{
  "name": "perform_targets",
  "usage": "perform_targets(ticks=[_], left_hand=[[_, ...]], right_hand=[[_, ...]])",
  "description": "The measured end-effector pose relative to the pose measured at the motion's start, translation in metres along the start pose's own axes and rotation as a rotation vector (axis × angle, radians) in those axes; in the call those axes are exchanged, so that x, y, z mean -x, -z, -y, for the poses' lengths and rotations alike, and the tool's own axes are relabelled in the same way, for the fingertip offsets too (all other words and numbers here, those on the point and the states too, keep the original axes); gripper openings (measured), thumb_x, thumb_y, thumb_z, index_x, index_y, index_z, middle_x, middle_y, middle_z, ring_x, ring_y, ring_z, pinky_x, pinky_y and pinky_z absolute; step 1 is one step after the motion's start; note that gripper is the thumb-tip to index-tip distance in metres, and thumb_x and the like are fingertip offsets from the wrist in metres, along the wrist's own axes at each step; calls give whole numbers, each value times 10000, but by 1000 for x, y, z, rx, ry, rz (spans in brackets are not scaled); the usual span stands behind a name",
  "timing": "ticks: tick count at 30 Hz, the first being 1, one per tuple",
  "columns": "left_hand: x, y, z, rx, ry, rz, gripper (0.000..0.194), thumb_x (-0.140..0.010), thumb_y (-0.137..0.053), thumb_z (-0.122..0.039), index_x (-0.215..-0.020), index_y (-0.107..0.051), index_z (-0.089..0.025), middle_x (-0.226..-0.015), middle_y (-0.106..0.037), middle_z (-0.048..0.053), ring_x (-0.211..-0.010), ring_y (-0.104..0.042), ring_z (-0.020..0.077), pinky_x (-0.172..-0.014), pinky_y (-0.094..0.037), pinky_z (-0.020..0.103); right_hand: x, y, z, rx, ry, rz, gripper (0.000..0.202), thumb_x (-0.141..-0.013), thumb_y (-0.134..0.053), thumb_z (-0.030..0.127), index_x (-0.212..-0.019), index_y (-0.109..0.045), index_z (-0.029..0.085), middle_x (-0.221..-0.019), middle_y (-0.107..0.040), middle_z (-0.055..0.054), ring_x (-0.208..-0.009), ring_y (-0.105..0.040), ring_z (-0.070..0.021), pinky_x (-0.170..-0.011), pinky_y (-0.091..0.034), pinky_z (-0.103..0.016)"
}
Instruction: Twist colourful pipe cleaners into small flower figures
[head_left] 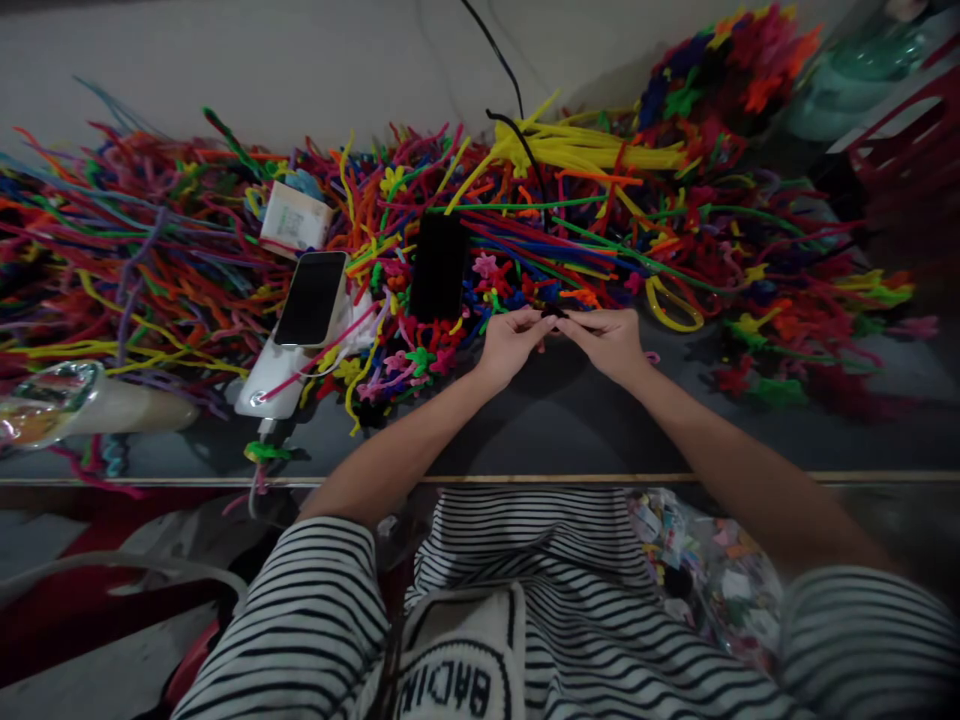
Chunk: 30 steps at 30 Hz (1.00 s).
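My left hand (511,346) and my right hand (609,340) meet above the dark grey table (540,430). Thumbs and fingers of both are pinched together on a small black pipe cleaner piece (553,311). Most of that piece is hidden by the fingertips, so its shape is unclear. Just beyond the hands lie several small pipe-cleaner flowers, among them a pink flower (486,265). A black phone (439,268) lies to the left of them. To the right of my right hand are yellow-handled scissors (673,304), their blades not clearly visible.
Heaped pipe cleaners (187,240) in many colours cover the back of the table, with a yellow bundle (592,148) on top. At left are a second phone (312,298), a white power bank (274,380), a small box (296,218) and a plastic-wrapped cone (112,405). Bags (720,570) hang below the edge.
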<state>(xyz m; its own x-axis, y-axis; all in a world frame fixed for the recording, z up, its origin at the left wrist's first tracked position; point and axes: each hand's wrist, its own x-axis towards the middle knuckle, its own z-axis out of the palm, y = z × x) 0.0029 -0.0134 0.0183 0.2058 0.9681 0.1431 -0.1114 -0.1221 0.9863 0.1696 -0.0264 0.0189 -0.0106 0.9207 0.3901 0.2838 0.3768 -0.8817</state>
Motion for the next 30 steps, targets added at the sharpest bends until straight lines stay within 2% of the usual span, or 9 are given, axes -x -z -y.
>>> perform_targets(ticks=[5,7,9,11,13,17,20,25,30], left_hand=[[1,3,3,-63,28,17,520,-766,-718,-667,-671,-719,-156,-586,-664,13,-445,-491,59,-472,-415,212],[1,8,3,-150,-56,19,530,-832,-641,-674,-779,-749,-158,-663,-705,34,-476,-519,72,-488,-427,220],[2,14,0,-299,-205,-6,513,-902,-572,-640,-898,-765,-164,-760,-738,52,-557,-569,88,-556,-459,228],[1,20,-3,-454,-342,-41,456,-944,-549,-574,-987,-768,-176,-875,-761,67,-667,-616,105,-644,-483,234],[-1,24,-4,-552,-399,-19,398,-955,-561,-522,-1016,-770,-189,-936,-767,69,-730,-636,116,-691,-488,238],[-6,26,5,-649,-399,108,280,-931,-629,-455,-943,-781,-220,-875,-761,51,-757,-660,152,-746,-504,275],[-7,24,12,-721,-409,118,213,-921,-651,-397,-861,-772,-232,-837,-752,47,-822,-682,187,-841,-512,321],[-2,20,10,-827,-389,106,245,-932,-607,-361,-792,-730,-202,-793,-726,69,-813,-669,205,-814,-496,327],[-1,18,5,-825,-302,139,254,-911,-618,-359,-757,-724,-186,-733,-710,51,-688,-615,164,-662,-435,268]], right_hand=[[-6,2,-4,-97,-119,-37,194,-707,-822,429,-776,-833,248,-695,-760,10,-645,-696,-181,-670,-598,-340],[-10,4,-7,-140,-180,-68,210,-682,-831,433,-744,-821,232,-619,-709,18,-606,-657,-162,-645,-590,-333],[-14,6,-10,-161,-227,-82,230,-648,-846,433,-716,-803,218,-582,-666,22,-580,-621,-147,-615,-578,-327],[-16,9,-12,-153,-259,-43,230,-618,-854,411,-699,-792,205,-571,-644,21,-564,-595,-139,-591,-561,-320],[-16,11,-13,-132,-261,29,202,-615,-843,372,-706,-796,197,-579,-648,16,-561,-585,-133,-587,-539,-309],[-14,12,-15,-9,-242,146,171,-649,-808,333,-745,-816,191,-554,-632,17,-515,-522,-112,-516,-424,-266],[-13,11,-16,84,-278,200,194,-665,-801,334,-774,-825,176,-489,-583,26,-461,-441,-93,-468,-317,-248],[-14,13,-12,171,-224,271,135,-688,-775,291,-717,-822,169,-524,-641,15,-471,-463,-91,-476,-309,-251],[-15,18,-4,149,-237,354,109,-675,-796,285,-724,-834,196,-606,-731,-4,-486,-541,-117,-461,-355,-249]])
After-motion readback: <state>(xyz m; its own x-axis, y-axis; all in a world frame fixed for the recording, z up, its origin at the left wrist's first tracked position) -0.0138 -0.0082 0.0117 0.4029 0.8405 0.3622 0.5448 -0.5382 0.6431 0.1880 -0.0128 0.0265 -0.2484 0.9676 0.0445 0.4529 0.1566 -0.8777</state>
